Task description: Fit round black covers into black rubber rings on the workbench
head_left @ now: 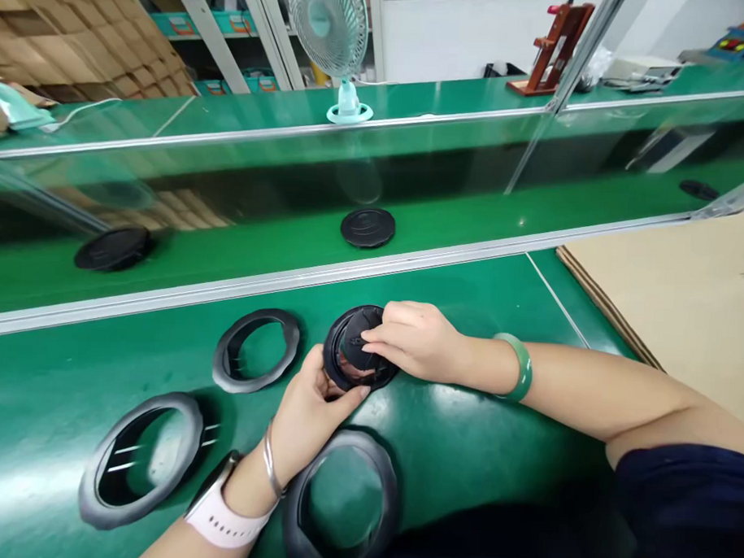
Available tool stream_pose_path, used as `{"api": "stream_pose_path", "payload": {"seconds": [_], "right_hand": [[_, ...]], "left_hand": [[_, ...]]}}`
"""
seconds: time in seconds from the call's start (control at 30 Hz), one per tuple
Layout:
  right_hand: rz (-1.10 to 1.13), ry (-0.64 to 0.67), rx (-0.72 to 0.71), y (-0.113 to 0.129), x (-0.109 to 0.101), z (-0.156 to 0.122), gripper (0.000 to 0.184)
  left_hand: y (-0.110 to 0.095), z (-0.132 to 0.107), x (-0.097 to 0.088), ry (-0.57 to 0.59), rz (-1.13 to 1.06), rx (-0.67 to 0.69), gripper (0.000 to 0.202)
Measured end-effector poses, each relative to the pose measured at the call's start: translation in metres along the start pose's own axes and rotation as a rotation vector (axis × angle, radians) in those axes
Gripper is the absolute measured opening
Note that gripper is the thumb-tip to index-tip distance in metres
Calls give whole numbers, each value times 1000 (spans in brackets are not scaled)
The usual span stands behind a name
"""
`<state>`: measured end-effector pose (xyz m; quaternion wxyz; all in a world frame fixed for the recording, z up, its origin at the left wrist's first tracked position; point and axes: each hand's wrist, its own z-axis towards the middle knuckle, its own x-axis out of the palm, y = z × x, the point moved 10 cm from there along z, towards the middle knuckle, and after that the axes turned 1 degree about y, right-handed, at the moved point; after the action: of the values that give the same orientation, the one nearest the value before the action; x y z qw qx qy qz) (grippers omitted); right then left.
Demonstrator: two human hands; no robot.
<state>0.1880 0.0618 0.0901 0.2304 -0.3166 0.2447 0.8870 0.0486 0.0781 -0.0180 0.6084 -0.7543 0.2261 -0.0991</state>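
Observation:
My left hand (pixel 312 411) grips a black plastic ring (pixel 335 339) from its lower left side, fingers behind and thumb on the near rim. Pinched in my right hand (pixel 415 339) is a flat black disc-like piece (pixel 353 345), tilted inside the opening of that ring. Whether the piece is fixed to the ring I cannot tell. Just below my left hand lies a larger dark ring (pixel 391 491). Two similar rings lie to the left, a farther ring (pixel 221 363) and a nearer ring (pixel 90 485) with thin metal pins showing.
Beyond a metal rail (pixel 323 273) runs a green conveyor belt (pixel 257 246) carrying round black parts (pixel 367 228). Stacked cardboard (pixel 683 282) lies at the right. A fan (pixel 347 107) and a brown hand press (pixel 554 49) stand on the shelf behind.

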Motion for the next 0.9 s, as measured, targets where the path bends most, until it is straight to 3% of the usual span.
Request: {"api": "stream_pose_path", "payload": {"seconds": [0.23, 0.4, 0.63, 0.8, 0.9], "right_hand": [[-144, 64, -122, 16, 10, -1, 42], [-165, 37, -226, 24, 10, -2, 39], [-93, 48, -209, 23, 13, -4, 42], [-173, -8, -316, 36, 5, -6, 32], [-182, 20, -292, 33, 8, -5, 35]], "left_hand": [[-3, 0, -1, -22, 43, -11, 60], [-6, 0, 1, -15, -17, 6, 60], [-8, -1, -1, -44, 22, -3, 53], [-9, -1, -1, -41, 32, 27, 50], [-7, -1, -1, -38, 16, 24, 51]]}}
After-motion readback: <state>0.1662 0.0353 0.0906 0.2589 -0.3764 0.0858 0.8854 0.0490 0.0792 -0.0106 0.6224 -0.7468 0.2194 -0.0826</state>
